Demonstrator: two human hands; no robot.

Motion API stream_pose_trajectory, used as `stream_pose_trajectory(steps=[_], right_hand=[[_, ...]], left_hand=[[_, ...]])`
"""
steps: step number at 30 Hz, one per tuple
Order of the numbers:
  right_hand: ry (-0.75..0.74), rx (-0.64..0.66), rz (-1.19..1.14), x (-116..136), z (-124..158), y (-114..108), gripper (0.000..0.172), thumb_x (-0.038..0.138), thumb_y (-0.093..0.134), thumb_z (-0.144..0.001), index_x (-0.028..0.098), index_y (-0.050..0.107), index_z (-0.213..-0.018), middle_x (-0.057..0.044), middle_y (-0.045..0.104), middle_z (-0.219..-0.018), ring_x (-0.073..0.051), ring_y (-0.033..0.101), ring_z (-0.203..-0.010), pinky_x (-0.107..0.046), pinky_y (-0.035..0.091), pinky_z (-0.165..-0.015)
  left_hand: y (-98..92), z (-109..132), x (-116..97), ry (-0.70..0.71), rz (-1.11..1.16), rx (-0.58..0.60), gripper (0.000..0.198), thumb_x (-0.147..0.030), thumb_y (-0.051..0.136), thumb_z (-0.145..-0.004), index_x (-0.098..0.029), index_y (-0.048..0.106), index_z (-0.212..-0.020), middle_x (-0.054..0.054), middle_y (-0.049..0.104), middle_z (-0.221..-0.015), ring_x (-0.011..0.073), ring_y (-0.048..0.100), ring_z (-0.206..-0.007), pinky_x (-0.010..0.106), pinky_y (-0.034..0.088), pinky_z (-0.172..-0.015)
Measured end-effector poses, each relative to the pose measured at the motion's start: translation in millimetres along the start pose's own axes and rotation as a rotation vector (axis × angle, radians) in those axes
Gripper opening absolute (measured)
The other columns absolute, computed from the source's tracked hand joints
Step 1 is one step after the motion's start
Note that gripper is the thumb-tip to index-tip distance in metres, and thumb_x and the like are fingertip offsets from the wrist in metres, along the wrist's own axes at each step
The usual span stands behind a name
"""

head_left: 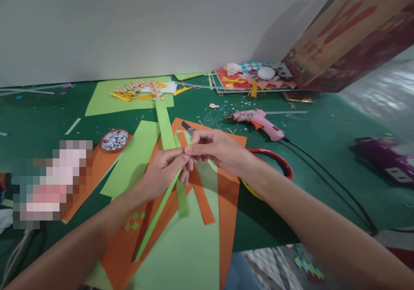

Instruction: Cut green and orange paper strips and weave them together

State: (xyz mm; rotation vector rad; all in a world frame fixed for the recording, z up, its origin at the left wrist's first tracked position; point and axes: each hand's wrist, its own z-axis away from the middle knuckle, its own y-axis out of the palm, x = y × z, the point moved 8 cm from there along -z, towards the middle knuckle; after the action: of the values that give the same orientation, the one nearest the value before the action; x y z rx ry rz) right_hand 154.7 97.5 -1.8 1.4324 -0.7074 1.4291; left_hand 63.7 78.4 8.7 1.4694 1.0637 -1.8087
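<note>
My left hand and my right hand meet over the middle of the paper pile. Both pinch a narrow green paper strip near its upper end; its long tail hangs down to the left. Under my fingers lie an orange paper strip, a shorter green strip and a wider light-green strip. Orange sheets and a pale green sheet sit beneath them. Scissors with a red handle loop are partly hidden by my right arm.
A pink glue gun with a black cord lies to the right, near a purple object. Behind are woven paper pieces, a decorated red card and a paper bag. A round tin is left.
</note>
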Motion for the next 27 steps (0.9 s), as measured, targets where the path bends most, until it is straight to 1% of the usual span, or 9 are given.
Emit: stream_pose_trajectory(steps=[10, 16, 22, 27], right_hand=[[0.006, -0.009, -0.005, 0.7, 0.1, -0.1, 0.034, 0.032, 0.08, -0.061, 0.017, 0.051, -0.055, 0.005, 0.053, -0.051, -0.007, 0.043, -0.05, -0.024, 0.025, -0.049], [-0.018, -0.01, 0.019, 1.3, 0.1, -1.1, 0.033, 0.034, 0.078, -0.066, 0.017, 0.052, -0.054, 0.005, 0.049, -0.051, -0.007, 0.042, -0.051, -0.025, 0.027, -0.05], [-0.031, 0.002, 0.008, -0.4, -1.1, -1.7, 0.031, 0.034, 0.075, -0.07, 0.017, 0.053, -0.056, 0.005, 0.049, -0.052, -0.007, 0.043, -0.052, -0.025, 0.029, -0.053], [-0.037, 0.002, 0.019, -0.4, -0.5, -1.3, 0.032, 0.036, 0.074, -0.07, 0.017, 0.052, -0.056, 0.005, 0.049, -0.053, -0.008, 0.043, -0.052, -0.026, 0.029, -0.054]], left_hand=[[-0.2, -0.1, -0.1, -0.003, -0.013, -0.005, 0.027, -0.017, 0.037, -0.085, -0.017, 0.051, -0.063, -0.006, 0.047, -0.043, 0.0087, 0.054, -0.042, 0.02, 0.042, -0.048], [0.0, 0.1, -1.5, 0.001, -0.016, -0.01, 0.026, -0.016, 0.037, -0.085, -0.017, 0.051, -0.062, -0.006, 0.046, -0.043, 0.0096, 0.055, -0.044, 0.021, 0.042, -0.049], [0.7, -0.2, -3.0, 0.004, -0.018, -0.006, 0.027, -0.017, 0.037, -0.085, -0.017, 0.051, -0.062, -0.006, 0.046, -0.044, 0.0094, 0.055, -0.045, 0.021, 0.042, -0.052], [0.8, -0.4, -2.1, 0.002, -0.027, -0.007, 0.027, -0.018, 0.037, -0.084, -0.018, 0.05, -0.06, -0.006, 0.046, -0.043, 0.01, 0.055, -0.044, 0.022, 0.043, -0.052]])
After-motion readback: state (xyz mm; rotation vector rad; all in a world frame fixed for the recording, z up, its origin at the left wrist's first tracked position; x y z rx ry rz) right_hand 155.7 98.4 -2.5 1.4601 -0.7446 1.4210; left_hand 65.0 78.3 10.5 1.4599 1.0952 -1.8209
